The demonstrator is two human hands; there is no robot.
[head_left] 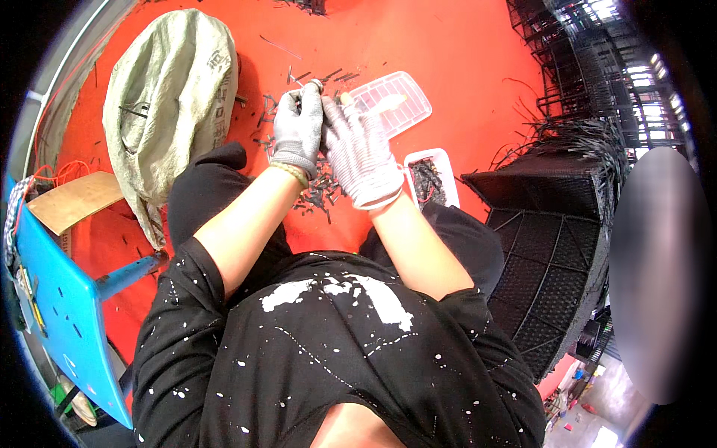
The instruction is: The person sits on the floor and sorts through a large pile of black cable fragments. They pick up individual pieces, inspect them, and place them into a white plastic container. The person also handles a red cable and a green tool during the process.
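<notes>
My left hand, in a grey-and-white work glove, is closed, its fingertips pinched at the top. A thin, pale piece pokes out by those fingertips, too small to name. Close beside it on the right is my right hand, in a white striped glove. Its fingers stretch forward, slightly apart, and no held thing shows in them; the underside is hidden. Short black strips lie scattered on the red floor below and around both hands. Just past the right fingers rests a clear plastic lid, with something pale on it.
A white plastic box of black pieces sits near my right knee. Black woven rattan-like panels stand at the right. At the left are a pale woven sack, a brown board and a blue stool with tools on it.
</notes>
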